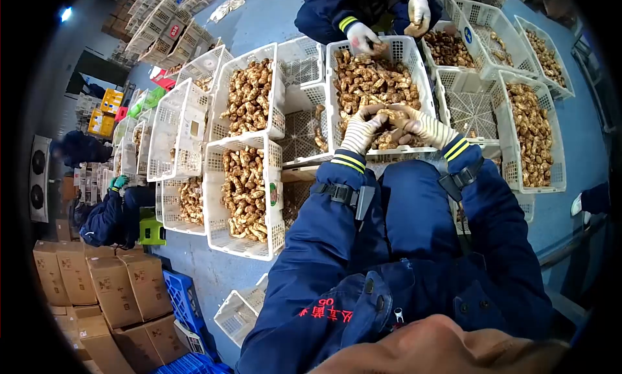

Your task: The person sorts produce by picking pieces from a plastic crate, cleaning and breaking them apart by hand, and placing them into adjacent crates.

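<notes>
Dark-blue padded jacket sleeves (pixel 304 241) reach forward, wrists angled inward. Just below the left hand (pixel 363 124) and right hand (pixel 414 123), a white perforated plastic crate (pixel 405 50) holds many brown, knobbly pieces (pixel 372 82). Both hands, in soiled, striped knit gloves (pixel 357 137), meet over its near side, bent fingers closed around one light-brown, lumpy piece (pixel 392 117) between them.

Produce (pixel 372 82) shows mottled brown and tan, crates (pixel 175 141) latticed white, glove cuffs (pixel 357 137) cream with thin greyish stripes, jacket sleeves (pixel 317 225) navy banded yellow, floor (pixel 188 260) blue.
</notes>
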A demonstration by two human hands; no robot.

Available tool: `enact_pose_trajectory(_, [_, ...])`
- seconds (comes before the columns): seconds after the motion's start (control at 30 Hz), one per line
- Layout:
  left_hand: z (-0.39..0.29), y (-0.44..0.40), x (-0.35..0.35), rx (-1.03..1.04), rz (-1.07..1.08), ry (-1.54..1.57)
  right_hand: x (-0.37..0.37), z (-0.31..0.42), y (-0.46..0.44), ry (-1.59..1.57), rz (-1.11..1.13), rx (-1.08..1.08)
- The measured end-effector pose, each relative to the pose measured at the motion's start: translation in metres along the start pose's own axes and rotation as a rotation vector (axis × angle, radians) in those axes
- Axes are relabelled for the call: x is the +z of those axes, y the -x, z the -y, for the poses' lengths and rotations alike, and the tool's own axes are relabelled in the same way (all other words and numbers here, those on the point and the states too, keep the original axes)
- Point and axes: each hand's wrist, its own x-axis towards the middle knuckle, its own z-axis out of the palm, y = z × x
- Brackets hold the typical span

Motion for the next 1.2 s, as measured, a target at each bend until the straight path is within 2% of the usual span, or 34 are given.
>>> enact_pose_trajectory(0.03, [-0.001, 0.001, 0.002, -0.063, -0.024, 0.09, -0.003, -0.008, -0.005, -0.107, 0.067, -0.029])
enact_pose_trajectory(0.07, [-0.001, 0.002, 0.005, -0.128, -0.046, 0.18, -0.007, -0.017, -0.001, 0.036, -0.067, -0.035])
enact_pose_trajectory(0.13, [-0.001, 0.003, 0.006, -0.176, 0.014, 0.15, -0.003, -0.008, 0.005, 0.173, -0.105, -0.065])
enact_pose_trajectory(0.17, [-0.001, 0.004, 0.006, -0.137, 0.0, 0.22, -0.004, -0.007, 0.019, 0.193, -0.216, -0.114])
enact_pose_trajectory(0.2, [-0.006, 0.007, 0.007, -0.098, -0.016, 0.288, -0.01, -0.003, 0.025, 0.138, -0.162, -0.076])
enact_pose_trajectory(0.3, [0.008, -0.008, -0.021, -0.024, -0.158, 0.324, -0.034, 0.002, 0.064, 0.103, -0.47, -0.056])
enact_pose_trajectory(0.33, [0.017, -0.015, -0.033, -0.028, -0.21, 0.295, -0.04, 0.009, 0.083, -0.062, -0.551, 0.007])
enact_pose_trajectory(0.37, [0.007, -0.007, -0.025, -0.057, -0.333, 0.33, -0.065, 0.0, 0.098, -0.065, -0.686, -0.05])
enact_pose_trajectory(0.4, [0.013, -0.013, -0.037, -0.059, -0.284, 0.343, -0.09, -0.009, 0.112, -0.059, -0.821, -0.107])
enact_pose_trajectory(0.43, [0.009, -0.014, -0.04, -0.05, -0.272, 0.323, -0.127, -0.017, 0.114, -0.139, -0.937, -0.294])
enact_pose_trajectory(0.47, [0.004, -0.014, -0.039, -0.044, -0.259, 0.301, -0.15, -0.017, 0.132, -0.328, -0.921, -0.444])
enact_pose_trajectory(0.5, [0.002, -0.016, -0.034, -0.061, -0.364, 0.263, -0.18, -0.028, 0.142, -0.462, -1.035, -0.499])
enact_pose_trajectory(0.53, [0.002, -0.018, -0.039, -0.106, -0.294, 0.223, -0.182, -0.021, 0.141, -0.511, -1.091, -0.526])
enact_pose_trajectory(0.6, [0.007, -0.024, -0.033, -0.048, -0.388, 0.241, -0.163, -0.011, 0.118, -0.283, -1.136, -0.384])
enact_pose_trajectory(0.63, [0.008, -0.025, -0.035, -0.041, -0.323, 0.247, -0.123, 0.003, 0.101, -0.135, -1.079, -0.318])
enact_pose_trajectory(0.67, [0.009, -0.026, -0.036, -0.034, -0.258, 0.252, -0.146, -0.023, 0.081, 0.078, -0.902, -0.223])
enact_pose_trajectory(0.7, [0.003, -0.023, -0.026, -0.046, -0.342, 0.22, -0.127, -0.02, 0.057, 0.238, -0.698, -0.146])
enact_pose_trajectory(0.73, [0.004, -0.023, -0.027, -0.028, -0.334, 0.192, -0.135, -0.045, 0.022, 0.448, -0.511, -0.03])
enact_pose_trajectory(0.77, [0.002, -0.024, -0.024, -0.05, -0.375, 0.174, -0.113, -0.055, -0.002, 0.346, -0.37, 0.011])
enact_pose_trajectory(0.8, [-0.001, -0.024, -0.021, -0.07, -0.416, 0.155, -0.093, -0.045, -0.026, 0.808, -0.256, 0.231])
enact_pose_trajectory(0.83, [-0.003, -0.022, -0.022, -0.059, -0.383, 0.155, -0.09, -0.064, -0.043, 0.959, -0.159, 0.212])
enact_pose_trajectory(0.87, [-0.016, -0.018, -0.009, -0.067, -0.45, 0.175, -0.088, -0.076, -0.068, 1.233, -0.044, 0.326])
enact_pose_trajectory(0.93, [-0.019, -0.019, -0.014, -0.065, -0.378, 0.233, -0.08, -0.089, -0.094, 1.522, 0.048, 0.478])
enact_pose_trajectory(0.97, [-0.019, -0.019, -0.011, -0.06, -0.435, 0.244, -0.091, -0.121, -0.107, 1.578, 0.056, 0.49])
enact_pose_trajectory(1.0, [-0.02, -0.02, -0.018, -0.096, -0.393, 0.181, -0.09, -0.128, -0.11, 1.69, 0.199, 0.49])
enact_pose_trajectory(1.07, [-0.016, -0.02, -0.015, -0.089, -0.417, 0.145, -0.079, -0.146, -0.112, 1.662, 0.007, 0.487])
enact_pose_trajectory(1.1, [-0.015, -0.019, -0.018, -0.104, -0.388, 0.119, -0.081, -0.144, -0.112, 1.712, 0.03, 0.448])
enact_pose_trajectory(1.2, [-0.003, -0.023, -0.024, -0.087, -0.314, 0.161, -0.1, -0.127, -0.114, 1.47, 0.019, 0.564])
